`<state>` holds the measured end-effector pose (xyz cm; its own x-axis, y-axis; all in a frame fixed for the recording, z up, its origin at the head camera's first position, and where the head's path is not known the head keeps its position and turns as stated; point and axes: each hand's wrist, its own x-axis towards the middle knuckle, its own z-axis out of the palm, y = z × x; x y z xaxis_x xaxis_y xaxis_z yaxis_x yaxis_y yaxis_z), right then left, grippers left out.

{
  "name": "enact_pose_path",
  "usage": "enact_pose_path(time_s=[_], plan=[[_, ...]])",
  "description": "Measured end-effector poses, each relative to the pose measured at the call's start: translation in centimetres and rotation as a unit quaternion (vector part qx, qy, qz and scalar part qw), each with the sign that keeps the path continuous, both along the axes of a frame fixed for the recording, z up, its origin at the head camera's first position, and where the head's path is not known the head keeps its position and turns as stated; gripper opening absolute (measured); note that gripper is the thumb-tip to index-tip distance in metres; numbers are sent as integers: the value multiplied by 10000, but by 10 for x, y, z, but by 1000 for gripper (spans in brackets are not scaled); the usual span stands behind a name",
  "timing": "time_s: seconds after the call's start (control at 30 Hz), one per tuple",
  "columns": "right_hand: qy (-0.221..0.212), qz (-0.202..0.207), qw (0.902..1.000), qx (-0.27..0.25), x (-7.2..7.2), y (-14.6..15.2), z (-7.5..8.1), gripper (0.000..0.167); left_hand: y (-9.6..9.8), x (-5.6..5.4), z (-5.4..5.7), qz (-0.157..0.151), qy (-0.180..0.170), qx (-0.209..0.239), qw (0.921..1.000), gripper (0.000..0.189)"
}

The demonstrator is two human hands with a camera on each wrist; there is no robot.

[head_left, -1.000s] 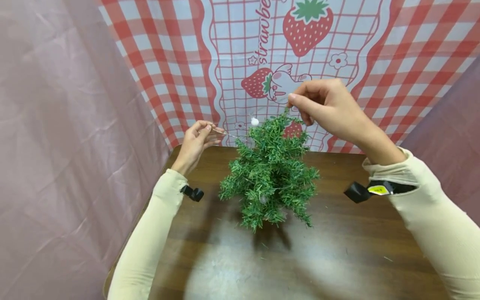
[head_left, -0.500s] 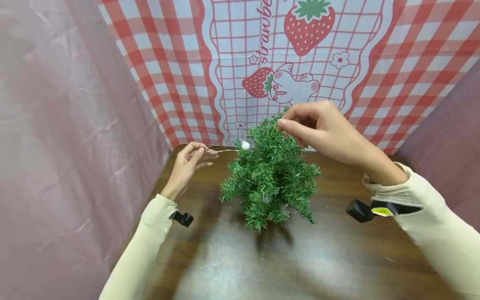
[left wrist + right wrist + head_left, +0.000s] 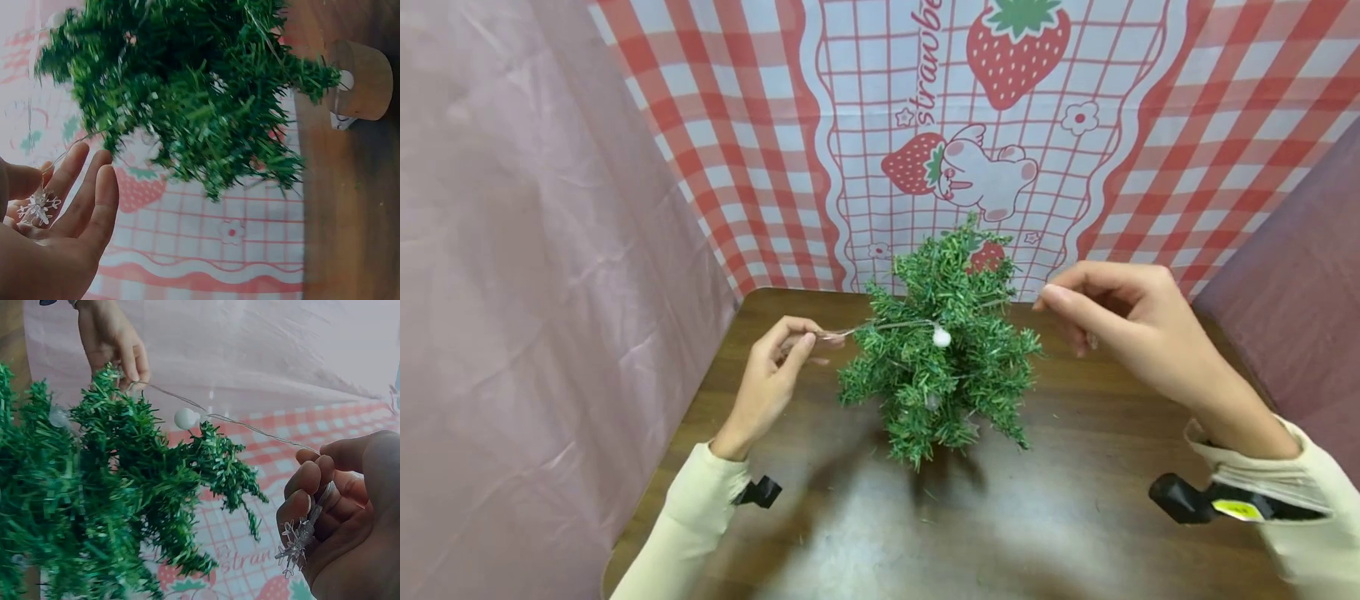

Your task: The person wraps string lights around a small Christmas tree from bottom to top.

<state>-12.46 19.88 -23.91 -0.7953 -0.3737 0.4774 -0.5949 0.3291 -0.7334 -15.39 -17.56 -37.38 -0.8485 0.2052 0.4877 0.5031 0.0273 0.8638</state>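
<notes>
A small green artificial Christmas tree (image 3: pixel 951 367) stands on the table. A thin clear wire of string lights (image 3: pixel 262 431) stretches across its front, between my hands. On that span a white ball bulb (image 3: pixel 942 337) hangs in front of the branches. My left hand (image 3: pixel 767 375), left of the tree, pinches the wire between thumb and index finger; a clear snowflake light (image 3: pixel 39 207) lies by its palm. To the right, my right hand (image 3: pixel 1146 333) pinches the other end of the span, with another snowflake light (image 3: pixel 297 547) hanging below its curled fingers.
The tree's light-coloured pot (image 3: pixel 369 81) shows in the left wrist view. Another pale bulb (image 3: pixel 932 400) sits low in the branches. Behind the brown wooden table (image 3: pixel 820 517) hangs a strawberry-print cloth (image 3: pixel 760 167), with a pink curtain (image 3: pixel 535 292) at left.
The right hand has come down from above the treetop to the tree's right side. My left hand has lowered too, and the white bulb has moved from behind the top to the front.
</notes>
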Motion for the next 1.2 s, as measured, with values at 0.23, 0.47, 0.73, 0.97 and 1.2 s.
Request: enact_pose_path(time_s=[0.23, 0.47, 0.73, 0.97, 1.2], plan=[[-22, 216, 9916, -1273, 17, 26, -28, 16, 13, 12, 14, 41, 439, -222, 9988, 16], [-166, 607, 9728, -2229, 28, 53, -49, 17, 31, 26, 33, -261, 607, -322, 9973, 15], [-446, 959, 9359, -3360, 39, 79, -75, 23, 58, 37, 45, -559, 848, -537, 9934, 15], [-539, 933, 9068, -4076, 52, 108, -98, 28, 81, 41, 51, -628, 1382, -1324, 9795, 11], [-474, 913, 8943, -4355, 58, 131, -104, 32, 104, 41, 53, -431, 1836, -2087, 9596, 12]])
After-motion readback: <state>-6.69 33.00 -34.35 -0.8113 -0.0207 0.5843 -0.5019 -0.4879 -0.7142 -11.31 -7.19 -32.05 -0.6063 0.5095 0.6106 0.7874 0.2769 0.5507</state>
